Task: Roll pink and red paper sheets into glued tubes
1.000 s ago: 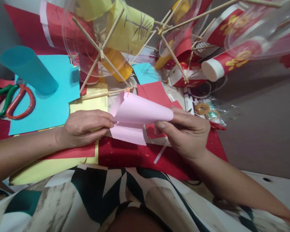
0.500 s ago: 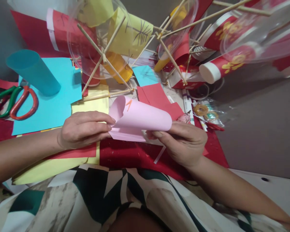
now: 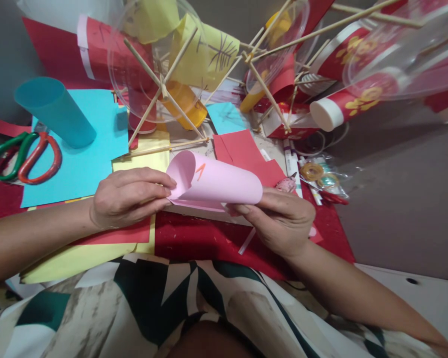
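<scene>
A pink paper sheet [image 3: 224, 177], curled into a loose tube with an orange mark on its outside, is held level between both hands. My left hand [image 3: 130, 197] pinches the rolled sheet at its open left end, thumb and fingers by the edge. At the other end, my right hand [image 3: 280, 214] grips the tube with the thumb underneath and the fingers partly hidden behind the paper. The lower paper edge lies under the curl, and whether the two edges touch cannot be made out.
Left are a blue paper tube [image 3: 59, 114], blue sheets [image 3: 108, 122] and scissors [image 3: 41, 159] with green and red handles. Behind stand wooden stick frames [image 3: 164, 89] with plastic discs. Red paper [image 3: 239, 149], a bag of tape rolls [image 3: 323, 174] and a red-gold cup [image 3: 362, 102] lie rightward.
The pink sheet has been curled tighter, its lower flap now drawn up closer beneath the tube. My right hand has moved slightly left; my left hand keeps its hold.
</scene>
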`<state>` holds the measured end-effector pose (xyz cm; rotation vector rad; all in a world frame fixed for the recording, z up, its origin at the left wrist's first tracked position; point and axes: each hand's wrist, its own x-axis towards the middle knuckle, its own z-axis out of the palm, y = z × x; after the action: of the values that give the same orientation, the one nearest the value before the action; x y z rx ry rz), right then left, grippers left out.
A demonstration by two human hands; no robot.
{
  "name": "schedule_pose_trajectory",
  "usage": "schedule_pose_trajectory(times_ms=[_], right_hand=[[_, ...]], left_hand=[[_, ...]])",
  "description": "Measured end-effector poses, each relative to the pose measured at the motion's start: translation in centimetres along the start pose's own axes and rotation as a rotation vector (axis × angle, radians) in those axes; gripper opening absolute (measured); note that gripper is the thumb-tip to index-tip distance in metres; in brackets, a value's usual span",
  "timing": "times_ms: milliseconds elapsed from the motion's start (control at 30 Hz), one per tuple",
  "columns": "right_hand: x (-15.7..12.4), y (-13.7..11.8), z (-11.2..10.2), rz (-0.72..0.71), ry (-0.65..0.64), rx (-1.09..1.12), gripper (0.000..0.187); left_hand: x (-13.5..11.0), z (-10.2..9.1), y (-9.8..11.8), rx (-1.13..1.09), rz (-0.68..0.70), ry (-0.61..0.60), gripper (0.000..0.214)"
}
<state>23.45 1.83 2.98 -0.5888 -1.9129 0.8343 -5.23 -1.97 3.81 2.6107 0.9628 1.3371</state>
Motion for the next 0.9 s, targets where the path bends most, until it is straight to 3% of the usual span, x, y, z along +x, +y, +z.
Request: schedule_pose_trajectory(times_ms=[233,400,500,767,900], right_hand=[[0.13,-0.34,0.15,0.078,0.035,0.013,0.036],[0.23,-0.11,0.41,0.324,0.063,0.185,0.022],[0.34,-0.09,0.54,0.398,0.057,0.224,0.015],[0.73,-0.68,0.66,0.315,0.05,0.13,0.017],[0.82,-0.2,0.64,0.26,0.036,0.125,0.023]], left_hand=[[0.21,0.02,-0.07,-0.014,0.004,-0.003,0.008],[0.1,-0.12,-0.06,0.02,0.035,-0.024,0.004],[-0.06,-0.21,0.11,0.056,0.067,-0.023,0.003],[0.0,-0.31,0.35,0.031,0.052,-0.003,0.004],[0.18,-0.15,0.54,-0.02,-0.05,0.008,0.004]])
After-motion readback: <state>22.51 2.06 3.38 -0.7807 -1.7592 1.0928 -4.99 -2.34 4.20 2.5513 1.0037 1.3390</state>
